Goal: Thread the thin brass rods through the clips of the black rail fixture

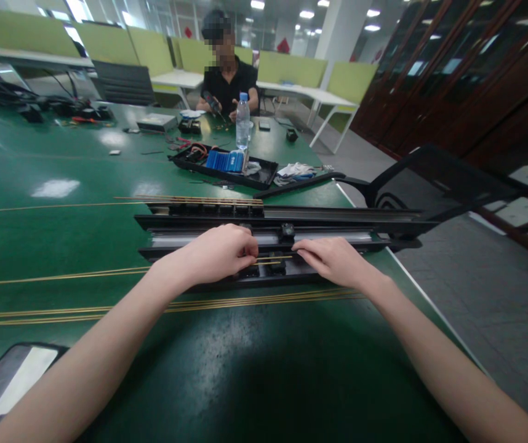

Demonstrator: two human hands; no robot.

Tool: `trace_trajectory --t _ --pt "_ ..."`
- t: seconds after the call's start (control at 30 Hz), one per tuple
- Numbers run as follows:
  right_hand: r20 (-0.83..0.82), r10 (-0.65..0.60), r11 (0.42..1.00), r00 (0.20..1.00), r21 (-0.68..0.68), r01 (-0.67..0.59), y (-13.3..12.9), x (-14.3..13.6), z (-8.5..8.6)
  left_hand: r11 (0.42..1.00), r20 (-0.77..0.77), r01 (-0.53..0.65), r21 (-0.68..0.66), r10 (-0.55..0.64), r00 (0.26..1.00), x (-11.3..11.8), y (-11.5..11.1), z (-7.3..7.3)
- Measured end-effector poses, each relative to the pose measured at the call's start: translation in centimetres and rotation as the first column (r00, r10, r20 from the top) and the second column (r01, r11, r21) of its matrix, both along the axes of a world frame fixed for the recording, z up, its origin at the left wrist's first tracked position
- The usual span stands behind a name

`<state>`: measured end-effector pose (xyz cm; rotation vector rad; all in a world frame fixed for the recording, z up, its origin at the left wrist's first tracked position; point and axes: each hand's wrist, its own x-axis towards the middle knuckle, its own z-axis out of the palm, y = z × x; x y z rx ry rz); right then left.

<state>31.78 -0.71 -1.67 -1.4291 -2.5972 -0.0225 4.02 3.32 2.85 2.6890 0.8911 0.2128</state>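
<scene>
My left hand (234, 249) is closed, thumb against fingers, on thin brass-coloured rods (271, 263). Their short ends stick out to the right of it, and their long tails (61, 277) run left across the table. My right hand (333, 258) has its fingers stretched out just right of the rod ends, with nothing visible in them. Beneath both hands lie long black rails (208, 283) side by side. A small black block (287, 232) sits on the middle rail, and another block (276, 261) is behind the rods. My left hand partly hides the rails.
More brass rods (227, 301) lie on the green table (227, 363) in front. A phone (15, 375) is at lower left. Beyond the rails are a black tray (264, 175), gloves (296, 172) and a water bottle (242, 123). A person (229, 80) sits opposite, holding a power tool.
</scene>
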Motion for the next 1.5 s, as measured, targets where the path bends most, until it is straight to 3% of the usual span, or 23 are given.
trace_trajectory --t 0.13,0.33,1.5 --pt "-0.046 -0.004 1.0 0.999 -0.015 0.003 -0.6 -1.9 0.2 1.0 0.0 -0.003 0.006 0.003 1.0 -0.2 0.2 -0.1" --pt "0.037 -0.025 1.0 0.999 0.0 0.025 -0.8 -3.6 0.1 1.0 -0.041 -0.028 0.001 0.028 0.999 -0.9 0.8 -0.3" --pt "-0.001 0.046 0.996 0.999 -0.079 -0.046 -0.2 -2.4 -0.4 0.998 -0.085 -0.059 -0.035 0.056 0.995 -1.2 0.6 0.0"
